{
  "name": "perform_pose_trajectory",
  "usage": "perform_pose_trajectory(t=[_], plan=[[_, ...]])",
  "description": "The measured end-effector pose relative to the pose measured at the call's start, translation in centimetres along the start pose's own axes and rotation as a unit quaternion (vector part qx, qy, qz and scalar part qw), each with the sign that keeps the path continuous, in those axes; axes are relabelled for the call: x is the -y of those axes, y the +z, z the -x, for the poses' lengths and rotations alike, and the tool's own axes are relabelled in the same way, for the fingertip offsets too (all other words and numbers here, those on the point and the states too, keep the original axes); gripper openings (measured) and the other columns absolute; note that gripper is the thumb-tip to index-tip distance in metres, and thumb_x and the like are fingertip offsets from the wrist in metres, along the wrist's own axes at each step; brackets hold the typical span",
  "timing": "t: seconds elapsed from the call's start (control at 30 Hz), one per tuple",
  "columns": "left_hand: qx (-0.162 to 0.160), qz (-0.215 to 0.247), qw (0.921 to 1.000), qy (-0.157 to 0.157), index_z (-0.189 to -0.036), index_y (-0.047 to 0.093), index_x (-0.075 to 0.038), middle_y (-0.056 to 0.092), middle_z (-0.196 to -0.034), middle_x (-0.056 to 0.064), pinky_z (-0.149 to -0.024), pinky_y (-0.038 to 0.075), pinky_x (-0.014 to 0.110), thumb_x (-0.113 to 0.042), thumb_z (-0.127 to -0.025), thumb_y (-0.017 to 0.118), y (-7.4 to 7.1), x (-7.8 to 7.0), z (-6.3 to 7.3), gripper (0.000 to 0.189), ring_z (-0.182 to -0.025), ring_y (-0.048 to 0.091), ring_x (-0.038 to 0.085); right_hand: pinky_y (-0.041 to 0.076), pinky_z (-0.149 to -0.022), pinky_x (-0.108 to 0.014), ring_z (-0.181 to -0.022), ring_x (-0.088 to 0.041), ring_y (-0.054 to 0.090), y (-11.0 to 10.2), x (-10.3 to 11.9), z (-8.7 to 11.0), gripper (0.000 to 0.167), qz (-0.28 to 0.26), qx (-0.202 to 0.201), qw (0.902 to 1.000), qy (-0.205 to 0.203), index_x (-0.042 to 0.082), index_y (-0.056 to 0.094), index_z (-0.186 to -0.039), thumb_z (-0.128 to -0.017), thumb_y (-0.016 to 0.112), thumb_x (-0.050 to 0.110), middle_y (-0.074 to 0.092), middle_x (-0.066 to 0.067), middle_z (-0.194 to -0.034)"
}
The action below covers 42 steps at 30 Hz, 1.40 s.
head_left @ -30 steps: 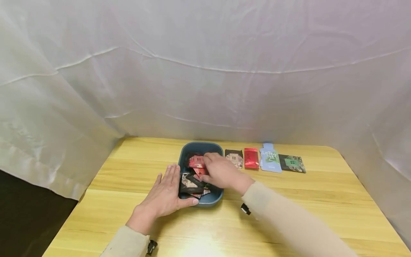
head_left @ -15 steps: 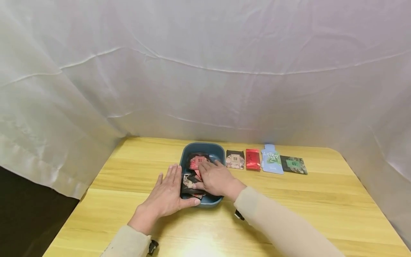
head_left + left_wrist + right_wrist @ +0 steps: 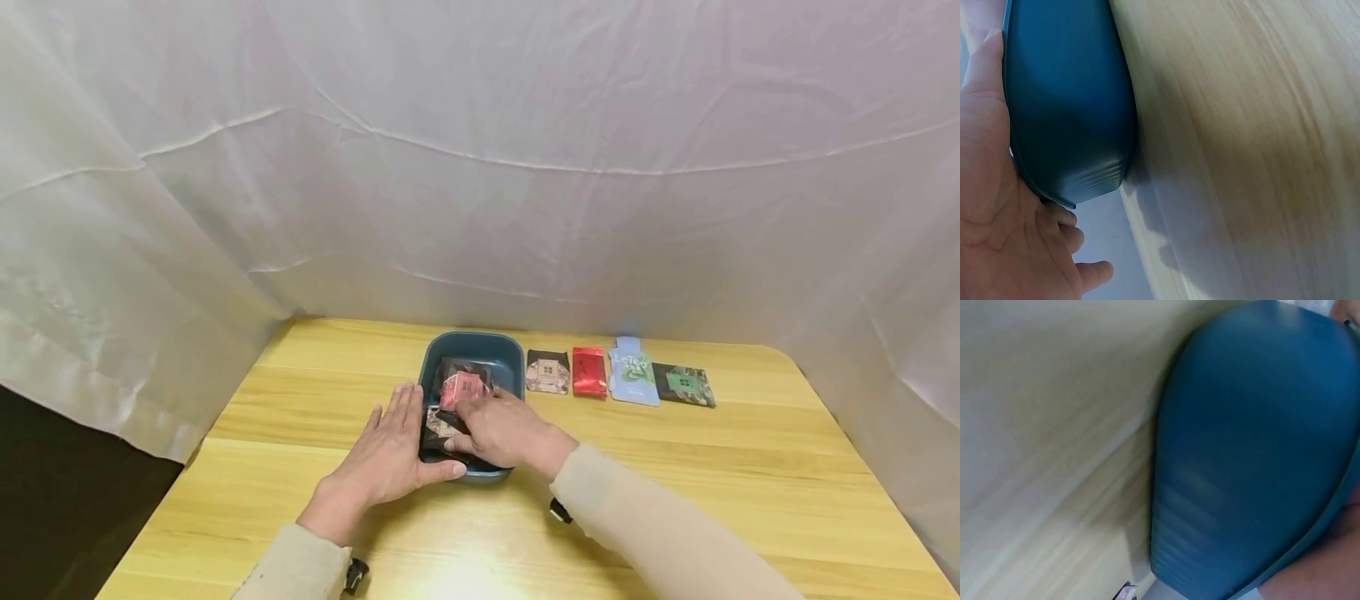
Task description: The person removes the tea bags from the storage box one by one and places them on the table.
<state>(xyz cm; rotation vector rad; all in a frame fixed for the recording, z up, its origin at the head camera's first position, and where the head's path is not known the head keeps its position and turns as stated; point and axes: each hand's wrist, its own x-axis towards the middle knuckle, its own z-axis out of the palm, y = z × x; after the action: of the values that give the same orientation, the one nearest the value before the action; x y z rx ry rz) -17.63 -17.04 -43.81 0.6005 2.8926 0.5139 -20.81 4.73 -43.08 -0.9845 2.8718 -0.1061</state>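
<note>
Touching the blue bin (image 3: pixel 474 344), left fingers (image 3: pixel 406 410) lie straight while right fingers (image 3: pixel 476 411) sit among sachets (image 3: pixel 468 387), their grip unclear

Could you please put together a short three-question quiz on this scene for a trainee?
1. Multiple choice: Which hand reaches into the blue bin? a) left b) right c) neither
2. True or false: On the table, the green-labelled packet lies farther from the bin than the shiny red packet.
3. Fill in the blank: Next to the shiny red packet, on the side away from the bin, lies the ____ packet.

Key:
1. b: the right hand reaches in, while the left hand rests against the bin's side.
2. True.
3. Light blue: the light blue packet.
</note>
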Motion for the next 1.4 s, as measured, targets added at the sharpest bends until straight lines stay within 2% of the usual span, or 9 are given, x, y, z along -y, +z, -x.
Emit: perform_pose_trajectory(t=[0.07, 0.17, 0.27, 0.33, 0.53, 0.6, 0.77, 1.0, 1.4], plan=[[0.001, 0.003, 1.0, -0.001, -0.167, 0.007, 0.004, 0.007, -0.176, 0.022, -0.13, 0.015, 0.064, -0.09, -0.082, 0.059, 0.0, 0.0, 0.0, 0.137, -0.164, 0.004, 0.037, 0.045, -0.117, -0.053, -0.121, -0.028, 0.071, -0.1, 0.1, 0.2, 0.049, -0.004, -0.007, 0.9999, -0.012, 0.01, 0.065, -0.13, -0.108, 0.055, 0.051, 0.079, -0.01, -0.117], [0.002, 0.007, 1.0, -0.003, -0.167, 0.006, 0.003, 0.006, -0.176, 0.022, -0.13, 0.015, 0.063, -0.09, -0.081, 0.059, 0.0, 0.1, 0.0, 0.138, -0.164, 0.004, 0.037, 0.058, -0.097, -0.046, -0.095, -0.025, 0.077, -0.3, 0.2, 0.6, 0.038, -0.019, -0.019, 0.9991, -0.032, 0.012, 0.069, -0.119, -0.108, 0.058, 0.046, 0.078, -0.005, -0.092], [0.003, 0.008, 0.9999, -0.006, -0.168, 0.005, 0.002, 0.005, -0.176, 0.021, -0.131, 0.015, 0.062, -0.089, -0.082, 0.06, 0.0, 0.1, 0.0, 0.137, -0.165, 0.003, 0.035, 0.06, -0.076, -0.039, -0.074, -0.015, 0.07, -0.9, 0.1, 0.9, 0.031, -0.049, -0.018, 0.9976, -0.047, 0.014, 0.072, -0.113, -0.107, 0.061, 0.042, 0.072, 0.003, -0.082], [0.0, 0.01, 0.9999, -0.004, -0.168, 0.006, 0.003, 0.006, -0.176, 0.021, -0.131, 0.016, 0.062, -0.088, -0.082, 0.061, 0.0, 0.1, 0.0, 0.136, -0.165, 0.004, 0.036, 0.058, -0.071, -0.037, -0.069, -0.011, 0.065, -1.5, -0.2, 1.0, 0.028, -0.07, -0.018, 0.9961, -0.049, 0.014, 0.073, -0.113, -0.105, 0.065, 0.04, 0.069, 0.005, -0.08], [-0.007, 0.006, 1.0, -0.002, -0.167, 0.007, 0.003, 0.009, -0.176, 0.023, -0.131, 0.017, 0.061, -0.089, -0.081, 0.06, 0.1, 0.1, 0.0, 0.137, -0.164, 0.006, 0.036, 0.06, -0.082, -0.041, -0.089, -0.017, 0.069, -2.7, -1.4, 0.5, 0.048, -0.077, -0.082, 0.9935, 0.016, 0.005, 0.068, -0.137, -0.099, 0.074, 0.032, 0.076, -0.004, -0.108], [-0.006, 0.006, 1.0, -0.004, -0.168, 0.007, 0.003, 0.009, -0.176, 0.023, -0.131, 0.017, 0.06, -0.091, -0.08, 0.059, 0.1, 0.1, 0.0, 0.138, -0.164, 0.005, 0.036, 0.06, -0.08, -0.042, -0.089, -0.019, 0.067, -2.6, -1.7, 0.2, 0.048, -0.081, -0.086, 0.9923, 0.039, 0.003, 0.067, -0.136, -0.097, 0.075, 0.031, 0.076, -0.006, -0.106], [-0.001, 0.012, 0.9999, -0.005, -0.168, 0.006, 0.002, 0.008, -0.176, 0.022, -0.131, 0.017, 0.06, -0.094, -0.079, 0.057, 0.3, 0.1, 0.0, 0.14, -0.164, 0.004, 0.035, 0.061, -0.083, -0.045, -0.094, -0.023, 0.069, -1.9, -1.7, -0.5, 0.059, -0.069, -0.052, 0.9942, 0.063, 0.004, 0.067, -0.135, -0.092, 0.081, 0.042, 0.075, -0.007, -0.106], [0.0, 0.016, 0.9999, -0.002, -0.168, 0.006, 0.003, 0.007, -0.176, 0.021, -0.131, 0.017, 0.06, -0.093, -0.079, 0.057, 0.3, 0.0, -0.1, 0.14, -0.165, 0.004, 0.035, 0.056, -0.103, -0.051, -0.12, -0.033, 0.067, -1.0, -1.1, -1.3, 0.088, -0.042, -0.006, 0.9955, 0.085, 0.001, 0.061, -0.141, -0.082, 0.085, 0.061, 0.071, -0.015, -0.13], [0.0, 0.023, 0.9997, -0.001, -0.168, 0.005, 0.003, 0.009, -0.176, 0.023, -0.131, 0.018, 0.061, -0.091, -0.08, 0.059, 0.3, 0.1, -0.1, 0.139, -0.165, 0.005, 0.035, 0.055, -0.103, -0.048, -0.115, -0.03, 0.06, -0.8, -1.0, -1.4, 0.087, -0.036, -0.006, 0.9956, 0.086, 0.001, 0.056, -0.137, -0.078, 0.088, 0.056, 0.065, -0.015, -0.126]])
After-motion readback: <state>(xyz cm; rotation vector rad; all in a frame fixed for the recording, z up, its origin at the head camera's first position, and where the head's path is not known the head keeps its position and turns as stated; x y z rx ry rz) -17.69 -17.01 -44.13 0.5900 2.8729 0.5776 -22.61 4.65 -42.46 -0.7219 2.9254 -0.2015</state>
